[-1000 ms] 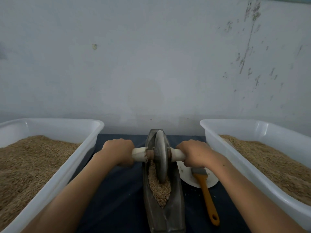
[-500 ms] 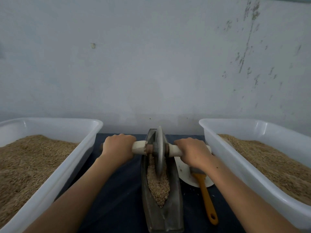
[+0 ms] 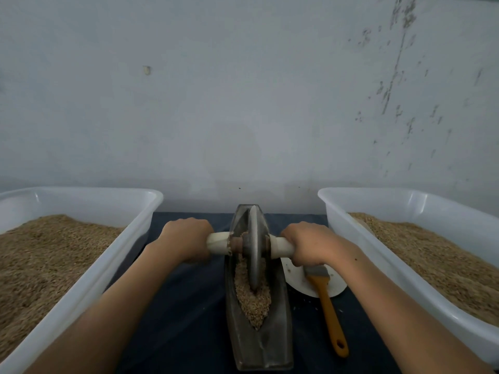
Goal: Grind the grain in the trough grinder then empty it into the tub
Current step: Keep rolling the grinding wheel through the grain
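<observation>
A grey boat-shaped trough grinder (image 3: pixel 275 344) lies lengthwise on the dark table between my arms. Tan grain (image 3: pixel 252 300) fills its channel. An upright metal grinding wheel (image 3: pixel 255 247) stands in the far half of the trough on a pale axle handle (image 3: pixel 217 242). My left hand (image 3: pixel 186 238) grips the left end of the axle and my right hand (image 3: pixel 310 242) grips the right end. White tubs of grain stand on both sides: the left tub (image 3: pixel 89 276) and the right tub (image 3: pixel 399 271).
A brush with an orange handle (image 3: pixel 328 309) lies right of the trough, its bristles on a white plate (image 3: pixel 294 282). The grey wall (image 3: pixel 243 103) rises close behind the table. Dark cloth (image 3: pixel 186 306) shows between trough and left tub.
Both hands have rolled the wheel away from me along the trough, toward its far end. More grain lies uncovered in the near part of the channel.
</observation>
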`<state>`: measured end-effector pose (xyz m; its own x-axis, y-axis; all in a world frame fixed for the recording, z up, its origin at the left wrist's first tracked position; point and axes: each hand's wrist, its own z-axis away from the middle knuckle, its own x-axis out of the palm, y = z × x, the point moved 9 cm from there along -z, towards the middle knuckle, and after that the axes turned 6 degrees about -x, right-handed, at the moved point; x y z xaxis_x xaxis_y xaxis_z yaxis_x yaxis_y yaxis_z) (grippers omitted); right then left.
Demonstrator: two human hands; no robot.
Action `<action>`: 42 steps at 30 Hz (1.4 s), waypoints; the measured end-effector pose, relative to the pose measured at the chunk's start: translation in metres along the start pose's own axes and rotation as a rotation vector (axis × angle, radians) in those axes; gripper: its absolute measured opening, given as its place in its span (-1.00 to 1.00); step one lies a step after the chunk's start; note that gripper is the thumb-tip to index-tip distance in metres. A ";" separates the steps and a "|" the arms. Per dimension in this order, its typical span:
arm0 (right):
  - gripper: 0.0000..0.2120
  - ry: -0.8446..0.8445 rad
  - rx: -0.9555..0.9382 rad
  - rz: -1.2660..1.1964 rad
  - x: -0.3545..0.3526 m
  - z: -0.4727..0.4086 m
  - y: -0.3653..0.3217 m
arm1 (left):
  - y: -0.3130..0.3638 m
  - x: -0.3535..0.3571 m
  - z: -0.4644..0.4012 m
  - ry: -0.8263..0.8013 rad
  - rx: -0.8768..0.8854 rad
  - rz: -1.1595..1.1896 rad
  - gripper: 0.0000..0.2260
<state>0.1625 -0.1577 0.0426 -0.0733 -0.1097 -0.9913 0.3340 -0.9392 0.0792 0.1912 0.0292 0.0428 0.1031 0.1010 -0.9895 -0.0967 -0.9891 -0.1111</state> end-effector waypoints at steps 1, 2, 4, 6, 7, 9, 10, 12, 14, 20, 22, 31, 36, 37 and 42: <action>-0.75 0.066 0.005 0.035 -0.003 -0.001 -0.001 | 0.000 -0.002 0.000 0.058 0.000 0.011 -0.76; -0.76 0.137 0.012 0.060 -0.007 -0.002 -0.002 | -0.001 -0.005 0.000 0.118 -0.003 0.020 -0.79; -0.78 0.260 0.024 0.060 -0.012 -0.002 -0.002 | -0.001 -0.010 0.001 0.230 -0.020 0.042 -0.87; -0.78 0.291 0.029 0.044 -0.012 -0.003 -0.001 | -0.001 -0.012 0.002 0.285 -0.028 0.051 -0.90; -0.78 0.269 0.028 0.039 -0.011 -0.003 0.000 | 0.000 -0.012 0.001 0.283 -0.022 0.041 -0.89; -0.76 0.188 0.012 0.025 -0.007 -0.003 0.001 | 0.002 -0.010 -0.001 0.222 -0.006 0.002 -0.82; -0.74 0.142 0.000 0.016 -0.005 -0.003 0.001 | 0.001 -0.008 -0.001 0.165 -0.005 -0.016 -0.78; -0.72 0.049 -0.016 -0.003 -0.001 -0.002 0.000 | 0.000 -0.002 0.001 0.021 -0.017 -0.028 -0.70; -0.70 -0.041 -0.022 -0.031 0.003 0.001 0.000 | -0.001 0.006 0.005 -0.126 -0.027 -0.014 -0.67; -0.75 -0.038 -0.014 -0.048 0.006 0.000 0.002 | 0.000 0.002 0.005 -0.097 -0.040 -0.029 -0.69; -0.74 0.065 -0.011 -0.006 0.001 -0.004 0.002 | 0.000 -0.003 0.003 0.007 -0.043 -0.013 -0.71; -0.72 0.142 -0.018 0.017 -0.004 -0.005 0.000 | 0.001 -0.006 0.002 0.109 -0.044 -0.005 -0.74; -0.64 -0.076 -0.035 -0.059 0.007 -0.001 -0.001 | -0.001 0.004 0.005 -0.089 -0.045 -0.058 -0.61; -0.63 -0.086 -0.036 -0.065 0.007 -0.001 -0.001 | -0.001 0.005 0.006 -0.107 -0.045 -0.056 -0.59; -0.68 0.079 -0.027 -0.003 0.001 -0.006 -0.001 | -0.002 0.002 0.003 -0.045 -0.074 -0.003 -0.66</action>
<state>0.1676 -0.1553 0.0414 -0.0004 -0.0801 -0.9968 0.3595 -0.9302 0.0746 0.1884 0.0315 0.0405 0.0587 0.1073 -0.9925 -0.0225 -0.9938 -0.1088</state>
